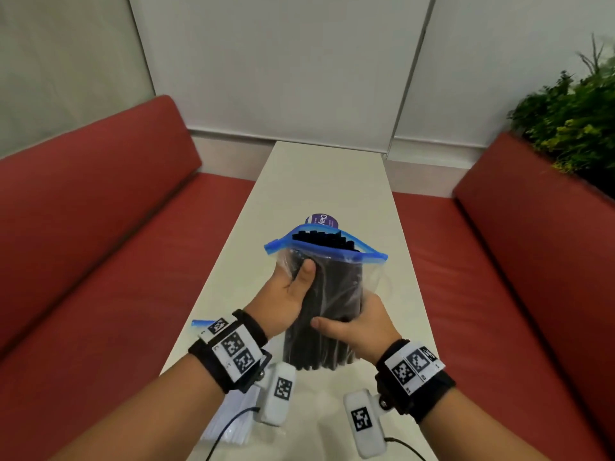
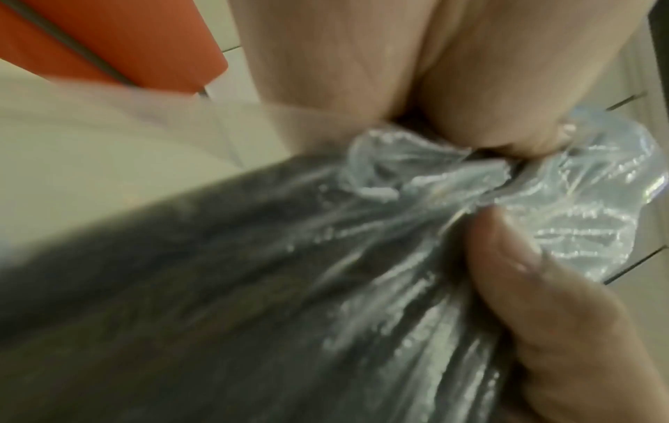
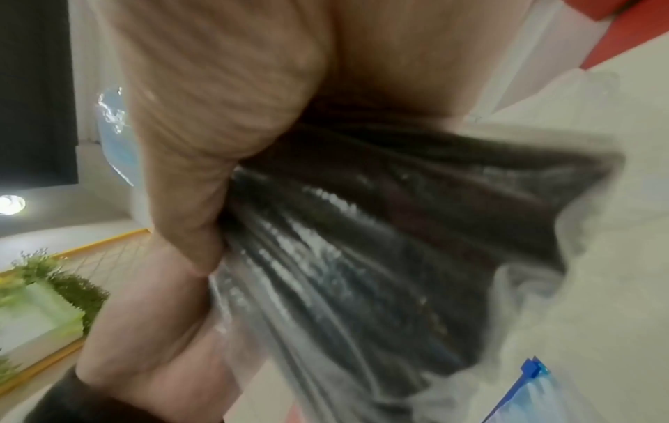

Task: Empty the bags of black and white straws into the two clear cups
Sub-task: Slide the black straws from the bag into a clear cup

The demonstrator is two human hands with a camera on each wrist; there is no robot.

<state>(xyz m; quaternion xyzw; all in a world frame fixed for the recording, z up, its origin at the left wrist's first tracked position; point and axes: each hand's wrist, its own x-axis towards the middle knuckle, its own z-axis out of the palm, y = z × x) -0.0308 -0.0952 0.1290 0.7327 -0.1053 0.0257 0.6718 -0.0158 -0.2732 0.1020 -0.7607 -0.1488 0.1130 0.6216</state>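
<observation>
Both hands hold the bag of black straws (image 1: pixel 324 294) above the table (image 1: pixel 332 181): the left hand (image 1: pixel 293 297) grips high, the right hand (image 1: pixel 362 324) low. The film looks thin and slippery, the straws light; better to squeeze the bundle itself.

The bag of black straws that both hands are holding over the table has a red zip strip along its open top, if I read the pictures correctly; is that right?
Not quite: the zip strip is blue, not red, as the head view shows. The rest stands: the left hand and the right hand both hold the bag of black straws over the table, with its top open.
</observation>
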